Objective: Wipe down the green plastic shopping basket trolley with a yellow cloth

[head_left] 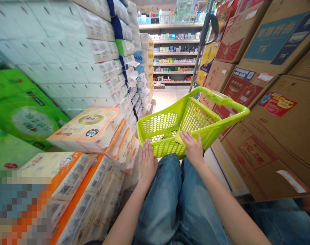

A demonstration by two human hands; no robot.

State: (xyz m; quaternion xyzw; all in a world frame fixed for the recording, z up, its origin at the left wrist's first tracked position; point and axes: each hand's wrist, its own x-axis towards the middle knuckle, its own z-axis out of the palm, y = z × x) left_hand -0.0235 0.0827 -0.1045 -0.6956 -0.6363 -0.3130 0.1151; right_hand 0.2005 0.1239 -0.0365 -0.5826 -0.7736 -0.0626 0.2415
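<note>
A lime-green plastic shopping basket (pixel 160 148) with latticed sides stands just in front of my knees, its long handle side raised toward the right. My left hand (pixel 148 162) rests on the near left corner of the basket, fingers stretched out together and holding nothing. On the near rim, my right hand (pixel 194 149) presses a small yellow cloth (pixel 179 138) against the basket, fingers lying over it. Part of the cloth is hidden under those fingers. Through the lattice, something small at the basket's bottom is too unclear to name.
Stacked tissue packs (pixel 93 61) rise on the left, with orange packs (pixel 91 126) lower down beside my left arm. Cardboard cartons (pixel 277 136) wall the right side. Behind the basket, a dark-handled pole (pixel 208 30) leans. Stocked shelves (pixel 175 54) stand at the aisle's end.
</note>
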